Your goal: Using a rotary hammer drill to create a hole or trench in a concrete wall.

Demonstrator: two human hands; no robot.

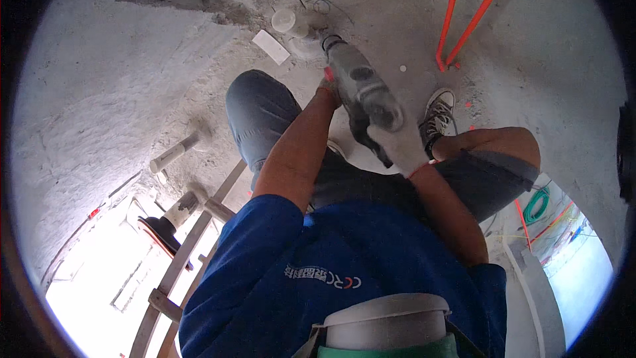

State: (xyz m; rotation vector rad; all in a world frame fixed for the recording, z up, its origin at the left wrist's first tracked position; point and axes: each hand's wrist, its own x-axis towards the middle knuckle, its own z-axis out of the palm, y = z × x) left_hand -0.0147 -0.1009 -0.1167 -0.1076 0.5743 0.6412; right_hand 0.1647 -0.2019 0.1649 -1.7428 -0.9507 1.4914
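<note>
A dusty grey rotary hammer [364,83] slants between my knees, its front end toward the pipe stubs at the floor and wall. My right hand [396,144], in a whitish glove, is closed round its rear handle. Farther forward, my left hand [330,86] grips the tool's left side near the front, partly hidden behind it; a bit of red shows there. The working tip is hard to make out in the dust. Just past it stand a round white capped pipe [283,21] and a dusty pipe base [308,46]. A white rectangular piece [271,47] lies beside them.
Two orange conduits [457,20] rise at the far right. My sneaker [438,114] is planted right of the tool. Leftward, a pipe stub [175,152] juts out, with a wooden ladder-like frame [192,245] nearer me. Green coiled hose [536,205] lies at right.
</note>
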